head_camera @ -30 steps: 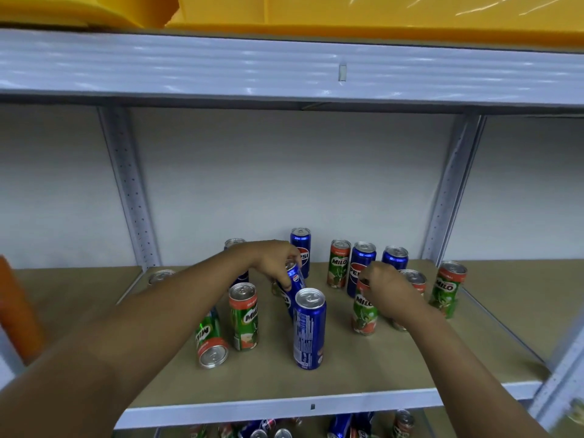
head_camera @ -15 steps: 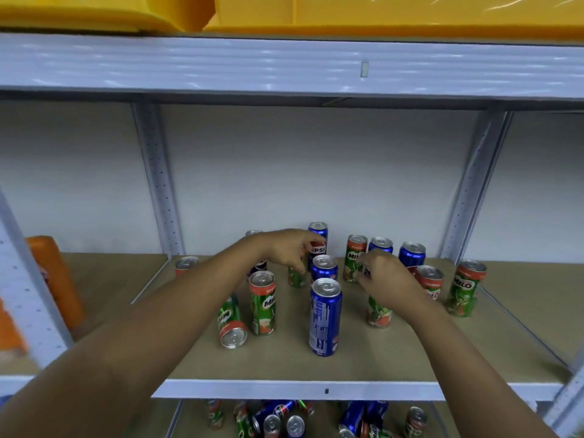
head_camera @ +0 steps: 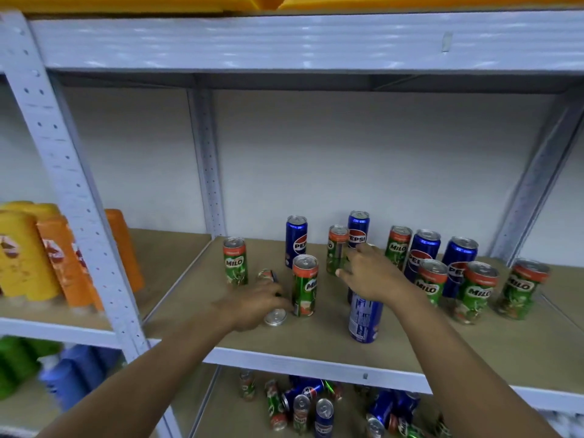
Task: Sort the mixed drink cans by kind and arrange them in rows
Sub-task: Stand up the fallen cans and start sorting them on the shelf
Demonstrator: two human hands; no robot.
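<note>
Green Milo cans and blue Pepsi cans stand mixed on the brown shelf board [head_camera: 316,339]. My left hand [head_camera: 252,306] grips a Milo can lying on its side [head_camera: 274,317], next to an upright Milo can [head_camera: 305,284]. My right hand [head_camera: 371,276] reaches in with fingers spread, its fingertips at a Milo can [head_camera: 337,248] and a Pepsi can [head_camera: 358,227] at the back. A tall Pepsi can [head_camera: 365,320] stands just under that wrist. Further Milo cans [head_camera: 475,290] and Pepsi cans [head_camera: 422,251] cluster on the right; a Milo [head_camera: 235,260] and a Pepsi [head_camera: 296,240] stand left.
A perforated steel post [head_camera: 69,184] rises at the left front. Orange and yellow bottles [head_camera: 60,257] fill the neighbouring shelf. Several cans [head_camera: 303,406] lie jumbled on the shelf below. The upper shelf beam [head_camera: 284,42] hangs overhead.
The view swung left and closer. My left hand dropped from the back cans to the lying Milo can at the front. My right hand left the front Milo can and reached toward the back.
</note>
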